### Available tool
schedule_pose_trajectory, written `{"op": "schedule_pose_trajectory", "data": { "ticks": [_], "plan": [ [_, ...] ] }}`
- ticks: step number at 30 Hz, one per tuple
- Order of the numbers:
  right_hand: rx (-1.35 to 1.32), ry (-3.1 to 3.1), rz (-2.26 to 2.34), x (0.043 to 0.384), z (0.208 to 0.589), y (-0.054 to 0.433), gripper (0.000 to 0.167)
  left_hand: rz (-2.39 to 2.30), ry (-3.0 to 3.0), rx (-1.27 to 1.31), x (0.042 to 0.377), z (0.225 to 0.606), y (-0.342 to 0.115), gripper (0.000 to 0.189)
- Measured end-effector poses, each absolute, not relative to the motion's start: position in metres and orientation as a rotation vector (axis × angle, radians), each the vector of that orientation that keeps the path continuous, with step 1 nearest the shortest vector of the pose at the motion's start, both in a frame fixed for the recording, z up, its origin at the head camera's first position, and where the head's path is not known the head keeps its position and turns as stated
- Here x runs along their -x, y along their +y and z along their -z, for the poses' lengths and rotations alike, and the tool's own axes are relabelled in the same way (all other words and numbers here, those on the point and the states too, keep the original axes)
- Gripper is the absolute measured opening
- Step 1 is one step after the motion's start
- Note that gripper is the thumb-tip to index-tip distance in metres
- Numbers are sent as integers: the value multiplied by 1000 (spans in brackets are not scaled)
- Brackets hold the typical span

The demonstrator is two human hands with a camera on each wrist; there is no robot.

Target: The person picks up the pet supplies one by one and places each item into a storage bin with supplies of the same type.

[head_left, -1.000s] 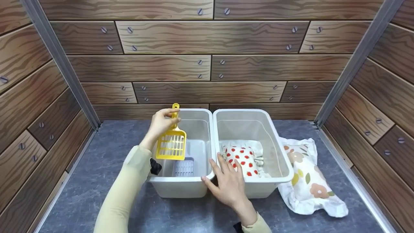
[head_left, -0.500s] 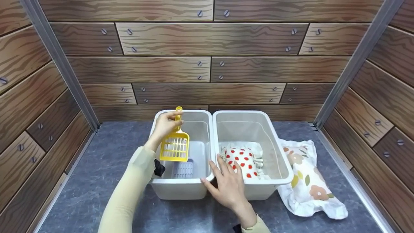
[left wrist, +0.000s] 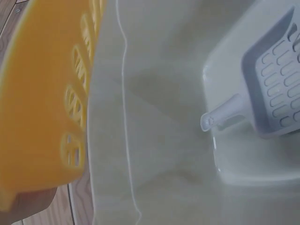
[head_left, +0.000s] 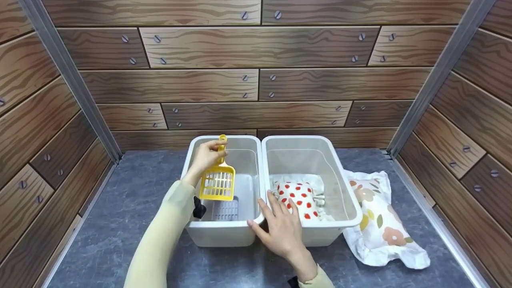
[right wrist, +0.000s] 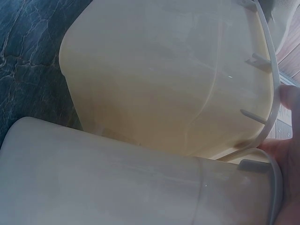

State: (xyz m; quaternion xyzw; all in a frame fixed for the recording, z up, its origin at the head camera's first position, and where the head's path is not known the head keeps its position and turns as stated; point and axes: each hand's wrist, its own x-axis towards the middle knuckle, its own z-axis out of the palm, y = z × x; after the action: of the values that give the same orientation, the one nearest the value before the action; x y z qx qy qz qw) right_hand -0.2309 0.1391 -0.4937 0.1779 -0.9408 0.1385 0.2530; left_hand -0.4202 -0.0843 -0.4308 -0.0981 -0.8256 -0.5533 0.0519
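My left hand point(head_left: 205, 157) pinches the handle of a yellow slotted litter scoop point(head_left: 220, 169), its head hanging down over the left white plastic bin point(head_left: 221, 237). In the left wrist view the yellow scoop point(left wrist: 40, 103) fills the left side, close to the camera. A grey slotted litter scoop point(left wrist: 255, 101) lies on that bin's floor. My right hand point(head_left: 282, 231) lies with spread fingers across the adjoining front rims of both bins. The right white bin point(head_left: 340, 188) contains a small strawberry-print pillow point(head_left: 297, 195). Beneath the right hand point(right wrist: 291, 154), the right wrist view shows the bins' outer walls.
A floral-print pillow point(head_left: 378, 224) lies on the dark marbled surface point(head_left: 108, 224), against the right bin's outer side. Wood-patterned walls point(head_left: 256, 84) enclose the back and both sides, with metal posts point(head_left: 440, 72) at the corners.
The left hand has moved slightly right and toward me with the yellow scoop, farther over the left bin. The right hand keeps its place on the rims.
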Motion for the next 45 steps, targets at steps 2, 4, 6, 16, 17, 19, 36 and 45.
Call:
{"op": "schedule_pose_trajectory", "data": {
  "ticks": [2, 4, 6, 16, 17, 19, 36, 45],
  "plan": [
    [-483, -2559, -383, 231, 493, 139, 62, 1713, -2505, 291, 421, 433, -84, 38],
    [-479, -2564, -383, 231, 493, 139, 62, 1732, -2504, 286, 421, 434, -83, 38],
    [-474, -2574, -382, 230, 493, 138, 62, 1744, -2502, 276, 422, 435, -83, 38],
    [-463, -2599, -373, 230, 493, 139, 63, 1790, -2489, 250, 433, 443, -84, 38],
    [-462, -2600, -373, 230, 493, 139, 63, 1796, -2491, 251, 434, 444, -85, 38],
    [-462, -2596, -377, 230, 493, 139, 63, 1804, -2498, 259, 436, 444, -85, 39],
    [-477, -2557, -358, 231, 494, 139, 61, 1953, -2497, 219, 445, 454, -87, 44],
    [-473, -2572, -363, 231, 494, 139, 61, 1973, -2512, 207, 446, 457, -87, 44]
  ]
}}
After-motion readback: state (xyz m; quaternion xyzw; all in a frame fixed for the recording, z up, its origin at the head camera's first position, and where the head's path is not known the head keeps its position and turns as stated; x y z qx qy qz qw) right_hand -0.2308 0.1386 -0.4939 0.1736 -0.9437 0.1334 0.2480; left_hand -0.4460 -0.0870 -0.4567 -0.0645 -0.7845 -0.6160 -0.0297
